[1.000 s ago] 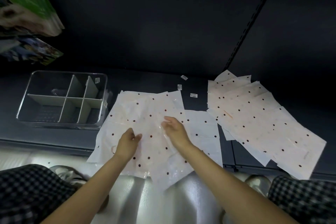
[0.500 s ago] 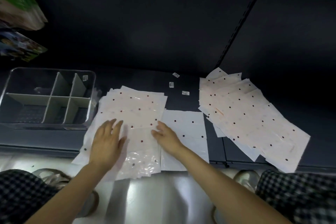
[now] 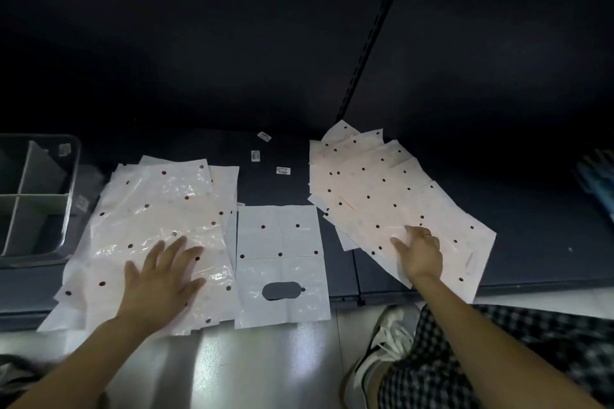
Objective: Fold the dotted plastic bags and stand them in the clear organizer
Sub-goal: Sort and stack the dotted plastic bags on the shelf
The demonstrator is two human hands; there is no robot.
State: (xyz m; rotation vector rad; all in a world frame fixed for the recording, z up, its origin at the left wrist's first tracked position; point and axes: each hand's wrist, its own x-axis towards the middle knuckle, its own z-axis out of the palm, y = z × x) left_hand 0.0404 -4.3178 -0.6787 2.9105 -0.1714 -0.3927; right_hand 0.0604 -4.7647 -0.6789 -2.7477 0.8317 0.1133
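- Head view: three groups of dotted plastic bags lie on a dark shelf (image 3: 289,196): a left stack (image 3: 159,209) of several overlapping bags, one single bag (image 3: 280,262) with an oval handle hole in the middle, and a right fanned pile (image 3: 392,196) of many bags; exact counts in the stacks cannot be told.
- The left hand (image 3: 159,279) lies flat with fingers spread on the left stack.
- The right hand (image 3: 420,251) rests on the near part of the right pile, fingers loosely bent; whether it pinches a bag cannot be told.
- The clear organizer (image 3: 71,192), with grey dividers, sits at the far left, touching or just beside the left stack, cut off by the frame edge.
- The near edges of the left stack and the single bag overhang the shelf front above a shiny floor (image 3: 259,368).
- Bare shelf shows between the single bag and the right pile, with three small labels (image 3: 283,170) behind.
- A sneaker (image 3: 382,349) and checked trousers (image 3: 498,359) sit below the right pile.
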